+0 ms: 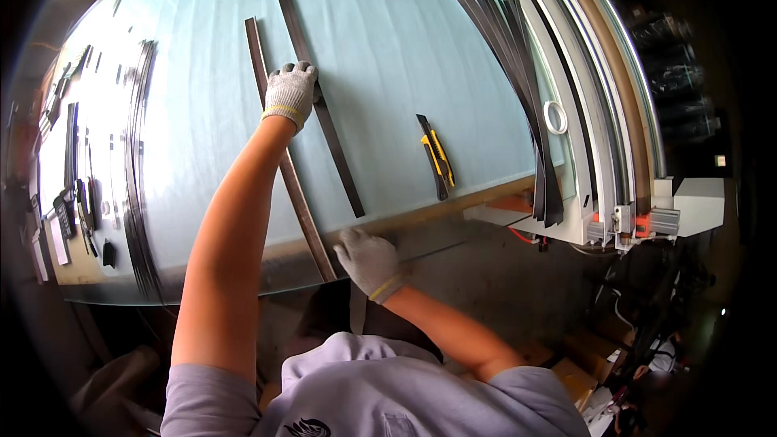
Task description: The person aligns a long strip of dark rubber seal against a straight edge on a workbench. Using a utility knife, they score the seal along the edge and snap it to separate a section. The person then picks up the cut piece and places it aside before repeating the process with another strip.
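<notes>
My left hand (291, 95), in a grey knit glove, reaches far over the pale glass-topped table (388, 48). Its fingers are curled on a long flat dark strip (340, 162) that slants across the surface. Just left of that strip, a brown channel-shaped strip (301, 206) runs under my left wrist and past the table's near edge. My right hand (370, 263), gloved alike, is at that near edge, right of the channel strip's lower end. Its fingers are bent inward; whatever they hold, if anything, is hidden. A yellow and black utility knife (437, 158) lies farther right.
A fanned bundle of dark strips (522, 89) lies at the right, overhanging the near edge. Beside it sit a white tape ring (555, 117) and a white metal rail (579, 73). More thin strips (139, 170) and small tools (85, 202) are at the left.
</notes>
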`<state>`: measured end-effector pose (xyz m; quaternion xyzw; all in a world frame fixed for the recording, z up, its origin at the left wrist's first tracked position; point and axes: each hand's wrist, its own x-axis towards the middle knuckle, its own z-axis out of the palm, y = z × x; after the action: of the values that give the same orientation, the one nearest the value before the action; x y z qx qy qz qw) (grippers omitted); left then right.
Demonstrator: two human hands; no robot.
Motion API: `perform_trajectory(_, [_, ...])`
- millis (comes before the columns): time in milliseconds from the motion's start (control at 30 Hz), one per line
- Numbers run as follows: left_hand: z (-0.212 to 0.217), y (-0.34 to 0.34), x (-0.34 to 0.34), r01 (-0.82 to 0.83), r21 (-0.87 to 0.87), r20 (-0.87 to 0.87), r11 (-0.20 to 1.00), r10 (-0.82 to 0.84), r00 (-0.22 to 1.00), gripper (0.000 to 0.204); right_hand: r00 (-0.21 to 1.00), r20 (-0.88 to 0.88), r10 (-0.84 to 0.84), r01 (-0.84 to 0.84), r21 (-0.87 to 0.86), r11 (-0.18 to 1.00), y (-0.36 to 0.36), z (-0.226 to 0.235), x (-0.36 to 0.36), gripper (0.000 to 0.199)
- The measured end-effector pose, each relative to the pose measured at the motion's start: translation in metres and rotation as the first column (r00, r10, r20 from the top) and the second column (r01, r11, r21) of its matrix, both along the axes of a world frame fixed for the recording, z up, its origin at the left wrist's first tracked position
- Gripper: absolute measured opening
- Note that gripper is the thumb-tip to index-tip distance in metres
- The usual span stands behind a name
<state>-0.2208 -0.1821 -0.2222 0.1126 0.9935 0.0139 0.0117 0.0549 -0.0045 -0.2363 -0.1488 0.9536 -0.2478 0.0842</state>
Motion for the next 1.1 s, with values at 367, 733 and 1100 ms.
perform_trajectory(367, [-0.003,-0.005,-0.002,0.009,-0.018,0.024,1.000,-0.008,1.000,0.044,0.985,-0.156,-0.075,0.111,0.233,0.966,-0.028,-0.007,-0.001,0.042])
perform_trajectory(733, [-0.011,-0.010,0.000,0.058,0.071,-0.032,0.996,-0.056,0.998,0.035,0.943,0.105,-0.315,0.318,-0.011,0.948,0.044,-0.012,0.091,0.072])
perform_trajectory(1100, [-0.027,-0.024,0.000,0.166,0.144,-0.215,0.975,-0.133,0.967,0.024,0.873,-0.004,-0.487,0.486,-0.068,0.872,0.036,-0.007,0.054,0.049])
